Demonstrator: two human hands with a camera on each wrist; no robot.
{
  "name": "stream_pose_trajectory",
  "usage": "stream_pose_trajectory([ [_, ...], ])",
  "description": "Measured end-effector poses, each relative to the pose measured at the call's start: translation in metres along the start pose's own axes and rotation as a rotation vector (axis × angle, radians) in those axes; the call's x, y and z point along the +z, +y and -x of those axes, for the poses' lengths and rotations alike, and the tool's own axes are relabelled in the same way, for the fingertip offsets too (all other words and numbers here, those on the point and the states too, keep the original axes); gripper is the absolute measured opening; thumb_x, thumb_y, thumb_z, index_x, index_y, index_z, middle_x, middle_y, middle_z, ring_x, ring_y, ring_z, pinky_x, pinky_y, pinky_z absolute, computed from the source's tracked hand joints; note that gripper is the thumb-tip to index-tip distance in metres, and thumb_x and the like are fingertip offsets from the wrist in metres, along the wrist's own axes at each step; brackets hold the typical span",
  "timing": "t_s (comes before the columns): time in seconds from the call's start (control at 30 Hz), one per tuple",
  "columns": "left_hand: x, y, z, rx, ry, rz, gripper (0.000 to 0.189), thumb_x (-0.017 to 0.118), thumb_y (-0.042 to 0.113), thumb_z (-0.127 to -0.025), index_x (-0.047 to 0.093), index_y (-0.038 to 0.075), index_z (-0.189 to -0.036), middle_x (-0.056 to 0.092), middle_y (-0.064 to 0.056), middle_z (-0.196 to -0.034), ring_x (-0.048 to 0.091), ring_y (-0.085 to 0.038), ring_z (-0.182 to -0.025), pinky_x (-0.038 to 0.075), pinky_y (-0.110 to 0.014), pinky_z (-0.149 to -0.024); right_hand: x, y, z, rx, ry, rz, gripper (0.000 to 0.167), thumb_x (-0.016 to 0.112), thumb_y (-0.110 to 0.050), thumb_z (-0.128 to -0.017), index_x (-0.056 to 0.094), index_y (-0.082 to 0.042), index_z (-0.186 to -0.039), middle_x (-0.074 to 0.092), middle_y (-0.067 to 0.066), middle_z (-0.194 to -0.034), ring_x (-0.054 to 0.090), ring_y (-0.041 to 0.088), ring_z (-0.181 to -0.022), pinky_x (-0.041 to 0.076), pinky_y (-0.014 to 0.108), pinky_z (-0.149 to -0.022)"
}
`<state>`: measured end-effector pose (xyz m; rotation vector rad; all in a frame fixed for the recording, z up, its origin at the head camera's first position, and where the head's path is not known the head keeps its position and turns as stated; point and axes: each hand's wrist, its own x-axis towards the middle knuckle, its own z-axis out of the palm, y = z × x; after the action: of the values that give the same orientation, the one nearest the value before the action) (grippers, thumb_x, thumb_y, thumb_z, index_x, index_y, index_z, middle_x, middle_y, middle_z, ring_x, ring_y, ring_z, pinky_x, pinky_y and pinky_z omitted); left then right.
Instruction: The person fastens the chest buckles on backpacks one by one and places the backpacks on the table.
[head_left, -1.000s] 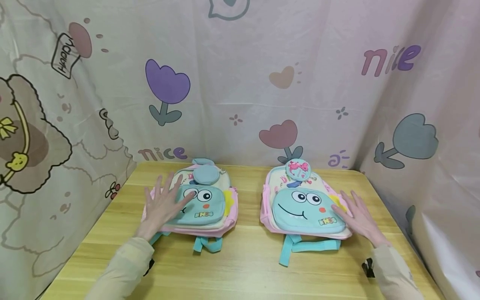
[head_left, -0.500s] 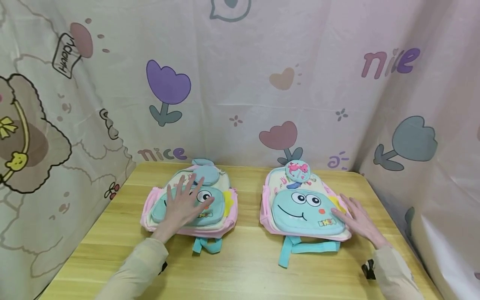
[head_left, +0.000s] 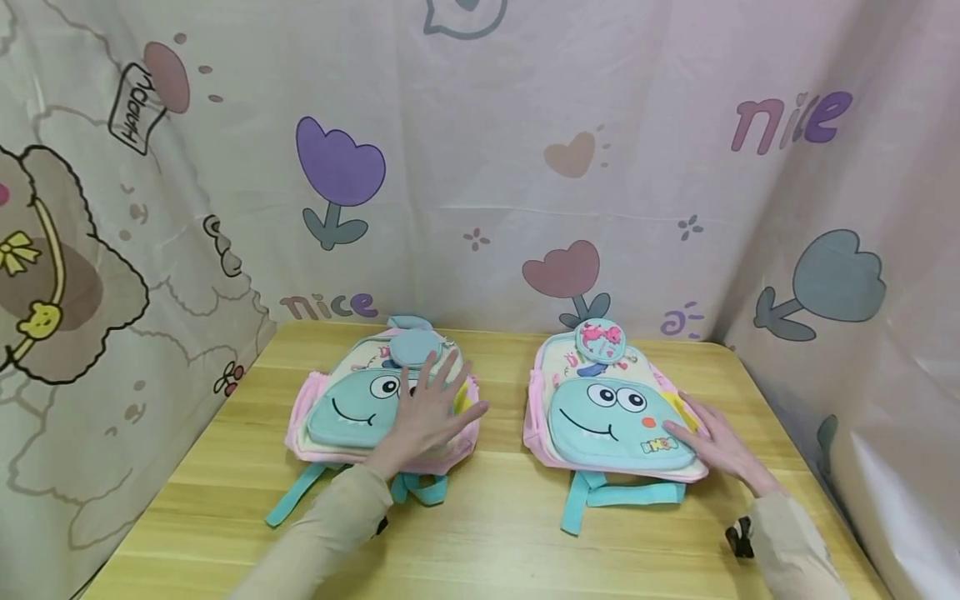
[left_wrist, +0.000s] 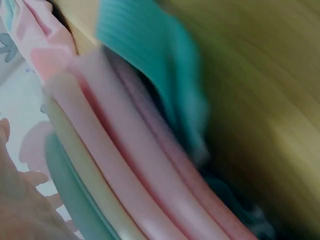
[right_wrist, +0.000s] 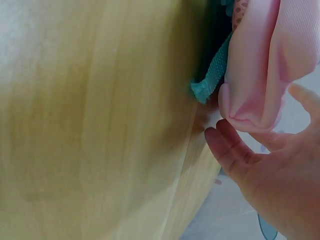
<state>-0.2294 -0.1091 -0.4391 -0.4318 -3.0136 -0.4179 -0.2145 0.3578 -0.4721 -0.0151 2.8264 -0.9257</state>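
Two small children's backpacks lie face up on a table, each with a teal smiling-face pocket and pink sides. Over the right part of the left backpack (head_left: 345, 417) my left hand (head_left: 427, 417) is spread, fingers straight, covering one printed eye. The left wrist view shows that bag's layered pink edge (left_wrist: 135, 145) beside the hand (left_wrist: 25, 205). My right hand (head_left: 716, 440) is at the right side of the right backpack (head_left: 618, 429), thumb toward the front pocket. In the right wrist view its extended fingertips (right_wrist: 216, 140) reach the pink lower corner (right_wrist: 255, 95).
Teal straps (head_left: 633, 494) trail from both bags toward the front of the wooden table (head_left: 480, 533). A round pink-and-teal pouch (head_left: 600, 342) sits atop the right bag, a plain blue round one (head_left: 415, 347) atop the left. A printed curtain (head_left: 465, 167) hangs behind and at both sides.
My left hand has swept right across the left backpack, from its left side to its right side, uncovering the smile and a left strap. The right hand has stayed nearly still.
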Motion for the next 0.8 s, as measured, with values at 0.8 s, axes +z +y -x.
stream_pose_trajectory([
  [0.8, 0.043, 0.079, -0.035, 0.149, -0.162, 0.197, 0.075, 0.042, 0.068, -0.097, 0.023, 0.033, -0.161, 0.027, -0.008, -0.168, 0.02, -0.04, -0.155, 0.009, -0.069, -0.121, -0.005, 0.005, -0.003, 0.074, -0.076, -0.068, 0.09, 0.054, -0.058, -0.098, 0.017, -0.006, -0.161, 0.01, 0.036, -0.162, 0.013, 0.06, -0.146, 0.021, 0.076, -0.11],
])
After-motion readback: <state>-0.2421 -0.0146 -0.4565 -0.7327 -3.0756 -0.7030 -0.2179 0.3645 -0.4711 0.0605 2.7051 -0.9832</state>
